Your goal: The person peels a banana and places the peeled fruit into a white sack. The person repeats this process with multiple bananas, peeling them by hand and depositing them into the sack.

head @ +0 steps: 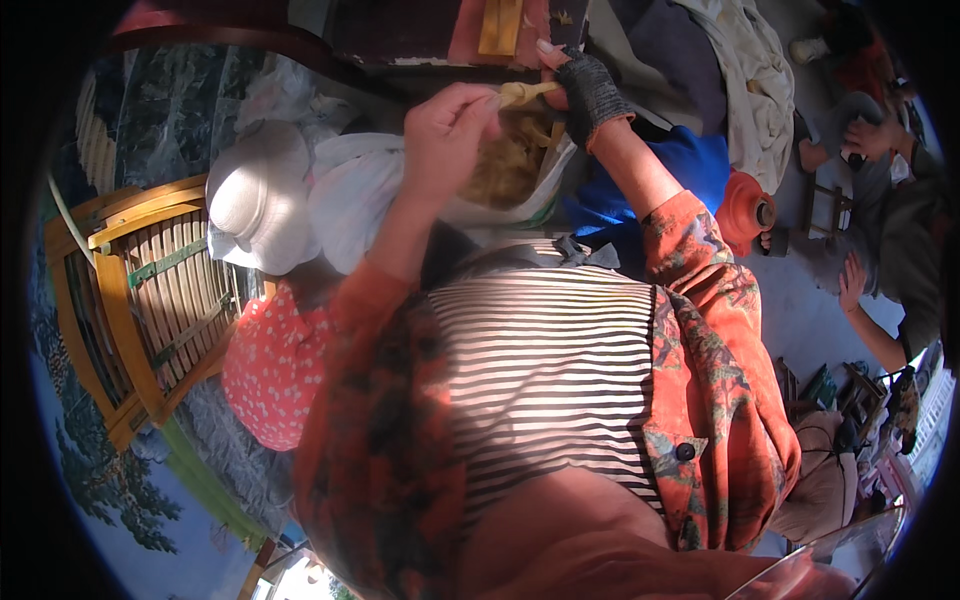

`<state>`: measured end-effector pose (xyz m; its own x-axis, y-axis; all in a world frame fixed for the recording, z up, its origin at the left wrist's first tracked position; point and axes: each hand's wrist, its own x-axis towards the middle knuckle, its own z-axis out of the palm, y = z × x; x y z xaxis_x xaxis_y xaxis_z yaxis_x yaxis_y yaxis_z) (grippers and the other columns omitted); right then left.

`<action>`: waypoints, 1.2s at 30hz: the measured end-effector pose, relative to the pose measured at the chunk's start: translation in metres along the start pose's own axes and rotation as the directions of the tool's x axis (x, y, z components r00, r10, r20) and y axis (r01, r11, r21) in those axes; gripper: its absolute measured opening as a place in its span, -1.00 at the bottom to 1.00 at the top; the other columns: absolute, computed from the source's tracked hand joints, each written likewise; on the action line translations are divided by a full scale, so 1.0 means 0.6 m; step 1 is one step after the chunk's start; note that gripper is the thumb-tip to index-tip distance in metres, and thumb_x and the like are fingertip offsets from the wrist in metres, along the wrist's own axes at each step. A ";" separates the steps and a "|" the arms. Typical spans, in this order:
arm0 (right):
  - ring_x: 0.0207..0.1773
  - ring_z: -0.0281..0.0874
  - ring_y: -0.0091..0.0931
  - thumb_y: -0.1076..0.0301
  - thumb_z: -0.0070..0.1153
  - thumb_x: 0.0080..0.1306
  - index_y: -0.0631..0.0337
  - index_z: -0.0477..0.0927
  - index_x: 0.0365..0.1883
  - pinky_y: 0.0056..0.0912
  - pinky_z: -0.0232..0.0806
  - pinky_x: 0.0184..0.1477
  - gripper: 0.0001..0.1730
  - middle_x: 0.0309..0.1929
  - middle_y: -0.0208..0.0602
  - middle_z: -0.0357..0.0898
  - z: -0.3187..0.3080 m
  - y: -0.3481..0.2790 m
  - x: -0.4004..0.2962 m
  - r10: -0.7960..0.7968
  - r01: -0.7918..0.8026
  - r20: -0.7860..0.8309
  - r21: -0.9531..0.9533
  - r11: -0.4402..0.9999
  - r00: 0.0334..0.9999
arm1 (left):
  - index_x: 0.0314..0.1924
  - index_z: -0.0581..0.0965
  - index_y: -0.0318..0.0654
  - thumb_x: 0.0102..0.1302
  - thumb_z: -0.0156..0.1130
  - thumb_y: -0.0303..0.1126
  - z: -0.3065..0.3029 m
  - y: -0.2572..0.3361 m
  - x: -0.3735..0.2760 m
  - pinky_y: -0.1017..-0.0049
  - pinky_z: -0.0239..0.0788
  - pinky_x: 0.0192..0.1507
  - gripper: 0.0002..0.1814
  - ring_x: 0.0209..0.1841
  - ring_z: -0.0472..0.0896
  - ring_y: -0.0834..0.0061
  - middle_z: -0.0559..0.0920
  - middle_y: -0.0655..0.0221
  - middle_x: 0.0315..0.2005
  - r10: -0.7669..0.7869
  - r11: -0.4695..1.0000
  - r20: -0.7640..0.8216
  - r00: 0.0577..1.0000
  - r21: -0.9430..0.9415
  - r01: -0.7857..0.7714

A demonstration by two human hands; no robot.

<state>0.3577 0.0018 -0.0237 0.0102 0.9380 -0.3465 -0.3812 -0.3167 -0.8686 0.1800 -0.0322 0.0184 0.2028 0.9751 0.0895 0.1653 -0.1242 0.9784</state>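
Observation:
A pale yellow, knotted strip of plant fibre (521, 93), possibly corn husk, is stretched between my two hands. My left hand (452, 124), bare, pinches its left end between thumb and fingers. On the other end is my right hand (589, 86), wearing a dark grey fingerless knitted glove. Its thumb points up beside the edge of a dark, worn board (409, 34). Below the strip, an open white sack (544, 196) in front of my lap holds loose yellowish fibre (510, 161), partly hidden by my left hand and wrist.
On the board lies a red strip with a flat wooden piece (500, 26). A white brimmed hat (259, 199), a red dotted cloth (274, 367) and slatted wooden chairs (165, 285) are at left. Blue cloth (645, 180) and an orange-red vessel (744, 212) stand right, with other people's hands (851, 281) beyond.

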 end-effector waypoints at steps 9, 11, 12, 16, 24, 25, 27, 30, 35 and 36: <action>-0.49 0.40 -0.42 0.11 0.10 0.16 0.17 0.53 -0.41 -0.41 0.25 -0.41 -0.71 -0.52 -0.27 0.44 0.038 -0.014 -0.031 -0.129 0.275 0.254 -0.700 0.659 0.958 | -0.12 0.51 -0.24 0.09 0.23 -0.47 0.000 0.020 -0.006 0.39 0.38 -0.11 -0.70 -0.11 0.54 0.19 0.54 0.25 -0.09 0.118 0.792 0.149 0.982 0.583 -0.184; -0.37 0.50 -0.30 0.04 -0.01 0.21 0.22 0.56 -0.44 -0.31 0.33 -0.31 -0.62 -0.46 -0.13 0.52 0.043 -0.014 -0.041 -0.095 0.320 0.325 -0.761 0.564 0.941 | -0.07 0.47 -0.17 0.12 0.14 -0.50 0.003 -0.017 -0.009 0.30 0.38 -0.17 -0.68 -0.14 0.51 0.11 0.52 0.25 -0.17 0.030 0.721 0.177 0.984 0.678 -0.144; -0.35 0.54 -0.27 0.02 -0.04 0.22 0.24 0.57 -0.45 -0.28 0.35 -0.27 -0.58 -0.45 -0.09 0.55 0.044 -0.015 -0.044 -0.033 0.291 0.329 -0.779 0.555 0.944 | -0.06 0.46 -0.16 0.13 0.12 -0.51 0.004 -0.025 -0.009 0.28 0.37 -0.19 -0.68 -0.16 0.51 0.11 0.52 0.25 -0.21 0.004 0.704 0.176 0.984 0.698 -0.127; -0.48 0.52 -0.34 0.02 -0.09 0.24 0.28 0.56 -0.55 -0.31 0.32 -0.33 -0.53 -0.64 -0.17 0.51 0.037 -0.008 -0.042 0.228 0.130 0.309 -0.810 0.572 0.923 | -0.16 0.45 -0.17 0.10 0.11 -0.51 -0.001 -0.054 -0.002 0.27 0.37 -0.28 -0.75 -0.27 0.52 0.12 0.50 0.27 -0.33 0.109 0.700 0.199 0.974 0.681 -0.217; -0.21 0.50 -0.20 0.14 0.06 0.17 0.30 0.55 -0.31 -0.25 0.31 -0.17 -0.65 -0.34 -0.03 0.54 0.057 0.035 -0.044 -0.276 0.529 0.459 -0.638 0.560 0.845 | -0.40 0.45 -0.16 0.08 0.19 -0.40 -0.036 -0.134 0.064 0.42 0.36 -0.45 -0.90 -0.47 0.55 0.28 0.50 0.41 -0.57 0.521 0.552 0.266 0.811 0.619 -0.558; -0.21 0.51 -0.20 0.13 0.08 0.15 0.30 0.56 -0.30 -0.27 0.30 -0.16 -0.64 -0.36 -0.03 0.55 0.060 0.028 -0.044 -0.312 0.519 0.421 -0.598 0.610 0.852 | -0.39 0.45 -0.18 0.10 0.18 -0.40 -0.035 -0.137 0.070 0.43 0.36 -0.46 -0.91 -0.47 0.55 0.29 0.50 0.40 -0.58 0.486 0.586 0.236 0.842 0.627 -0.514; -0.19 0.50 -0.16 0.09 0.07 0.15 0.28 0.57 -0.31 -0.24 0.31 -0.15 -0.62 -0.36 0.01 0.54 0.046 0.028 -0.014 -0.338 0.528 0.408 -0.707 0.471 0.848 | -0.39 0.45 -0.21 0.16 0.16 -0.39 -0.023 -0.138 0.085 0.47 0.35 -0.47 -0.91 -0.47 0.56 0.32 0.49 0.37 -0.58 0.414 0.650 0.178 0.893 0.629 -0.427; -0.22 0.51 -0.15 0.01 0.06 0.15 0.24 0.59 -0.34 -0.22 0.33 -0.16 -0.58 -0.37 0.01 0.53 0.008 0.024 0.055 -0.308 0.471 0.395 -0.851 0.232 0.866 | -0.20 0.43 -0.25 0.31 0.05 -0.42 -0.017 -0.136 0.113 0.57 0.32 -0.42 -0.89 -0.51 0.45 0.57 0.46 0.43 -0.51 -0.138 0.989 0.153 0.978 -0.029 0.144; -0.23 0.52 -0.18 0.02 0.00 0.21 0.19 0.61 -0.36 -0.19 0.34 -0.17 -0.61 -0.36 -0.01 0.54 -0.017 0.003 0.090 -0.372 0.425 0.358 -0.898 0.114 0.856 | -0.04 0.37 -0.28 0.36 0.02 -0.38 -0.021 -0.124 0.146 0.61 0.28 -0.39 -0.78 -0.48 0.32 0.71 0.41 0.48 -0.42 -0.300 0.793 0.258 0.918 -0.467 0.391; -0.23 0.52 -0.18 0.03 -0.01 0.22 0.18 0.61 -0.36 -0.18 0.34 -0.17 -0.62 -0.36 -0.01 0.54 -0.017 0.012 0.100 -0.379 0.396 0.299 -0.894 0.208 0.876 | -0.05 0.39 -0.27 0.34 0.05 -0.36 -0.019 -0.129 0.154 0.63 0.28 -0.40 -0.77 -0.50 0.32 0.72 0.42 0.50 -0.44 -0.315 0.827 0.222 0.923 -0.413 0.381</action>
<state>0.3649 0.0544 -0.0543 -0.1233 0.9836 0.1320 0.7516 0.1794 -0.6347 0.1751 0.0694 -0.0470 0.3497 0.8981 -0.2667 -0.1847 0.3451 0.9202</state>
